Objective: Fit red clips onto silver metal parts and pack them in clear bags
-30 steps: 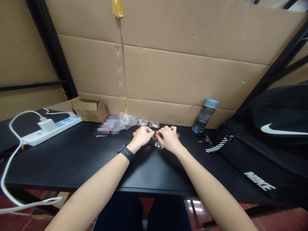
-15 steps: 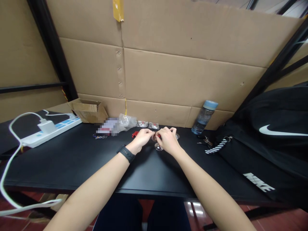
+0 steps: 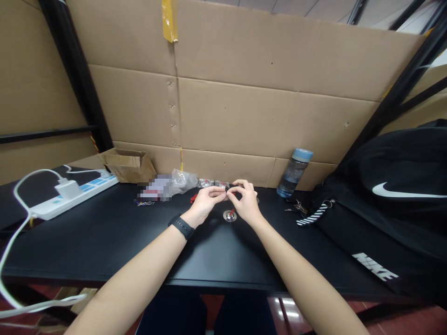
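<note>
My left hand is closed in a pinch above the middle of the black table; a black watch band circles that wrist. Fingertip to fingertip with it, my right hand pinches too, thumb and forefinger curled together. Whatever sits between the fingertips is too small to make out. Just below the hands lies a clear round disc, like a suction cup, with a red piece on top. Red small parts show beside the left fingers. Another clear rim is partly hidden behind my right hand.
Two small clear items with red bits lie along the cardboard wall, beside a crumpled plastic bag. Leftward are an open carton and a power strip. A water bottle, keys and a black backpack are rightward.
My right hand has lifted slightly off the clear disc, so the disc and its red piece show more fully. Its outer fingers have spread. The view has tilted up a little.
</note>
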`<state>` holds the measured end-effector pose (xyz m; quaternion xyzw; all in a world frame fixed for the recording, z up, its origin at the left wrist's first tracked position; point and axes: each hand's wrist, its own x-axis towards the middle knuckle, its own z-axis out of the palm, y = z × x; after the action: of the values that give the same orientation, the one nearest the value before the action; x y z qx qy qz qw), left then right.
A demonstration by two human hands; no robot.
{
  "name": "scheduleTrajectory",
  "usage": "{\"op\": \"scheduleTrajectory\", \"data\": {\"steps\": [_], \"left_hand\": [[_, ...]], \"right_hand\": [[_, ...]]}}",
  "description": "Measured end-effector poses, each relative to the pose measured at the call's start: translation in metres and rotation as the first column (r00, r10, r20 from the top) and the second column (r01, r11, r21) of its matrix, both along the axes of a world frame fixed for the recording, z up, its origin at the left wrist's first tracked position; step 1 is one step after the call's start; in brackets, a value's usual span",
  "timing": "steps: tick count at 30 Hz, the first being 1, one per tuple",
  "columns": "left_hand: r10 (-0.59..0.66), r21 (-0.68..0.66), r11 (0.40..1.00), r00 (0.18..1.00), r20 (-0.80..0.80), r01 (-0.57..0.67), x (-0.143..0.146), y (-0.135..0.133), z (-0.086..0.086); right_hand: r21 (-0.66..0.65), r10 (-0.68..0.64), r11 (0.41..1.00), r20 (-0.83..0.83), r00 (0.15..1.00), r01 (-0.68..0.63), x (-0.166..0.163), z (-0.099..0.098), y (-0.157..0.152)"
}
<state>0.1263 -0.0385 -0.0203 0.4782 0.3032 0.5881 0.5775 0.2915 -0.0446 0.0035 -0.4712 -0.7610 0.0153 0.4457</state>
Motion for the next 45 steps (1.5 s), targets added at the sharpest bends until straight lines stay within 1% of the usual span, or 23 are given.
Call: {"op": "scheduleTrajectory", "data": {"steps": [3,7,9,11,13,14,17,19,22,25,28,30,32,35,37,39,41,43,45], "left_hand": [[-0.002,0.026,1.000,1.000,0.000,0.002,0.001,0.000,-0.001],[0.006,0.093,0.996,0.994,-0.109,0.005,0.001,0.001,-0.001],[0.038,0.175,0.985,0.981,-0.190,-0.005,0.001,0.002,0.000],[0.120,0.292,0.956,0.958,-0.262,-0.040,0.001,0.002,0.001],[0.232,0.397,0.913,0.916,-0.328,-0.090,0.000,0.002,0.003],[0.289,0.433,0.894,0.885,-0.365,-0.114,-0.001,0.002,0.003],[0.428,0.481,0.858,0.770,-0.474,-0.180,-0.006,0.002,0.006],[0.473,0.490,0.847,0.713,-0.517,-0.206,-0.009,0.001,0.008],[0.502,0.534,0.826,0.670,-0.548,-0.182,-0.012,-0.002,0.012],[0.540,0.615,0.779,0.629,-0.559,-0.122,-0.010,-0.008,0.016],[0.594,0.669,0.740,0.536,-0.600,-0.071,-0.007,-0.014,0.017],[0.619,0.684,0.728,0.474,-0.626,-0.047,-0.006,-0.015,0.017],[0.628,0.688,0.725,0.441,-0.641,-0.033,-0.006,-0.016,0.016],[0.600,0.674,0.739,0.451,-0.661,0.005,-0.009,-0.013,0.016],[0.567,0.662,0.748,0.468,-0.677,0.051,-0.013,-0.011,0.016],[0.543,0.647,0.756,0.457,-0.704,0.100,-0.019,-0.009,0.015],[0.521,0.620,0.769,0.409,-0.749,0.156,-0.026,-0.007,0.014],[0.494,0.580,0.785,0.344,-0.798,0.218,-0.032,-0.004,0.012],[0.473,0.543,0.796,0.286,-0.833,0.266,-0.036,-0.002,0.010]], "right_hand": [[-0.029,0.055,0.998,-0.057,0.997,-0.057,0.002,0.003,0.000],[-0.052,0.129,0.990,-0.107,0.986,-0.135,0.004,0.004,0.001],[-0.069,0.200,0.975,-0.158,0.967,-0.213,0.004,0.003,0.001],[-0.100,0.296,0.942,-0.199,0.934,-0.320,0.004,0.002,0.000],[-0.111,0.379,0.908,-0.187,0.906,-0.403,0.004,0.001,-0.002],[-0.102,0.402,0.901,-0.169,0.900,-0.422,0.004,0.001,-0.002],[-0.067,0.392,0.910,-0.182,0.902,-0.409,0.003,0.000,0.000],[-0.085,0.381,0.909,-0.232,0.895,-0.409,0.004,-0.002,0.003],[-0.139,0.390,0.889,-0.268,0.881,-0.436,0.004,-0.006,0.007],[-0.160,0.381,0.886,-0.283,0.880,-0.435,0.003,-0.011,0.010],[-0.163,0.396,0.878,-0.279,0.875,-0.449,0.004,-0.013,0.012],[-0.184,0.405,0.872,-0.250,0.879,-0.454,0.005,-0.014,0.012],[-0.211,0.408,0.869,-0.208,0.889,-0.448,0.007,-0.012,0.012],[-0.242,0.411,0.870,-0.126,0.903,-0.430,0.011,-0.009,0.011],[-0.254,0.387,0.886,-0.053,0.921,-0.387,0.016,-0.005,0.011],[-0.262,0.353,0.907,0.047,0.935,-0.329,0.023,-0.001,0.011],[-0.281,0.368,0.908,0.177,0.913,-0.311,0.031,0.002,0.011],[-0.321,0.432,0.885,0.292,0.854,-0.337,0.037,0.002,0.013],[-0.364,0.484,0.859,0.350,0.802,-0.360,0.038,0.000,0.015]]}}
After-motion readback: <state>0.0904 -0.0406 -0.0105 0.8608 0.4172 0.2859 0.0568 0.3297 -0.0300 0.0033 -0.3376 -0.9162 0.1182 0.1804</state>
